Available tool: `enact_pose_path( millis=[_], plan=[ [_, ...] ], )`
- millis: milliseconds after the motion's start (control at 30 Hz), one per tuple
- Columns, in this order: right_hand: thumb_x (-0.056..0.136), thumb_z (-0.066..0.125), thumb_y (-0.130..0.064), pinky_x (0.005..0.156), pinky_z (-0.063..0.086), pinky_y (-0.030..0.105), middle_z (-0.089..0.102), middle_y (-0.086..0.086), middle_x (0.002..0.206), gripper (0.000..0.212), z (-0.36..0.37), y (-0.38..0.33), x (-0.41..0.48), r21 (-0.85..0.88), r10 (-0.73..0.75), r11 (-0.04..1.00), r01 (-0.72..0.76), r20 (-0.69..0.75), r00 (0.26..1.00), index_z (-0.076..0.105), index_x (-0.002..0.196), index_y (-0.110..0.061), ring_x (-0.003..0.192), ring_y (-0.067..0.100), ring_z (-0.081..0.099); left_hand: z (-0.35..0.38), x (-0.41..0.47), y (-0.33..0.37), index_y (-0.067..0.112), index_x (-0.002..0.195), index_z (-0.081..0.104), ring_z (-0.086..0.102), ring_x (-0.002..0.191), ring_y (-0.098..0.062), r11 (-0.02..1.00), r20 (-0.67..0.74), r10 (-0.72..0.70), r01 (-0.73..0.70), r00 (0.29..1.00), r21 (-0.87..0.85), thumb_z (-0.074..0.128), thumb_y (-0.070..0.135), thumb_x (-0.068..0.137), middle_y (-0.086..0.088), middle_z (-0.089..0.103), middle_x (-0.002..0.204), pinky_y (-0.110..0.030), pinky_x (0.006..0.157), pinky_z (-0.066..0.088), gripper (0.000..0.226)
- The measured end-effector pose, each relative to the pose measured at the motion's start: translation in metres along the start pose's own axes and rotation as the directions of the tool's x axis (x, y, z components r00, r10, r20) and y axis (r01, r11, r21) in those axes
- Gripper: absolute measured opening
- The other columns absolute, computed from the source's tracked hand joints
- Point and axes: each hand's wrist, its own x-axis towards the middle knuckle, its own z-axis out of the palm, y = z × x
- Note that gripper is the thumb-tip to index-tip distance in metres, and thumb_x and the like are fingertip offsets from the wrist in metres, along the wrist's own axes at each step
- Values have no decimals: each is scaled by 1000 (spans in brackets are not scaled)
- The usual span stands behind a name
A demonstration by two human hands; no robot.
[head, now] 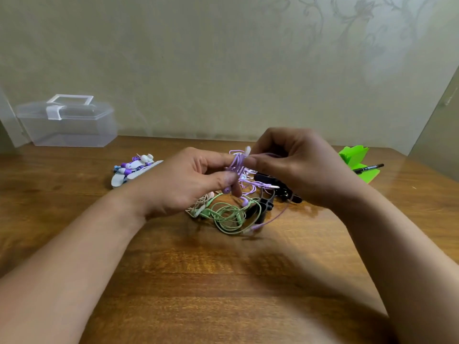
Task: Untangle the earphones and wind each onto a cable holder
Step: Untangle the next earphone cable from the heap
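My left hand (188, 180) grips the purple earphones (237, 163), looped round a white holder (247, 150), above the middle of the tabletop (223, 281). My right hand (293, 165) pinches the same purple cord just beside the holder, fingers curled. Under both hands, green earphones (228, 216) lie tangled among black holders (267, 203). Wound sets (134, 170) lie toward the far left, a clear box (67, 122) stands at the far left corner, and green paper (355, 158) and a pen (370, 168) lie at the far right edge.
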Motion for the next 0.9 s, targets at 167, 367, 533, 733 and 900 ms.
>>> enact_pose_path(
  millis=[167,367,533,733,900],
  plan=[
    [86,78,-25,48,35,17,61,9,71,19,-6,8,2,352,-8,935,-46,150,989,70,88,-8,51,7,43,-6,-7,10,5,105,76,65,85,-11,997,180,-25,37,983,-62,57,12,103,-4,74,93,-17,79,48,21],
    [83,78,-30,47,23,21,52,3,67,16,-3,15,3,520,-56,850,-83,246,968,72,81,-16,53,14,27,-6,-9,14,6,100,75,58,75,-2,995,261,-52,72,964,-67,54,11,105,0,73,87,-10,70,41,23],
    [81,79,-33,47,18,27,52,23,73,17,2,18,6,508,1,851,-131,249,969,73,81,-17,57,23,20,-9,-11,17,7,101,76,39,48,-15,993,316,-84,105,945,-50,55,18,104,13,64,68,-20,45,24,24],
    [95,68,-30,43,20,20,27,4,64,18,22,28,5,640,43,743,-194,243,969,69,85,-16,53,12,17,-4,-6,8,19,134,68,26,42,-7,857,103,28,29,994,-514,60,20,97,-8,72,94,-19,39,13,38],
    [108,56,-25,79,52,37,74,8,102,24,50,18,2,300,51,949,-98,161,986,74,124,-27,85,18,65,2,7,-2,22,140,63,17,39,-6,864,-255,-56,-81,965,-496,57,21,100,-2,66,90,-18,40,15,40]
  ],
)
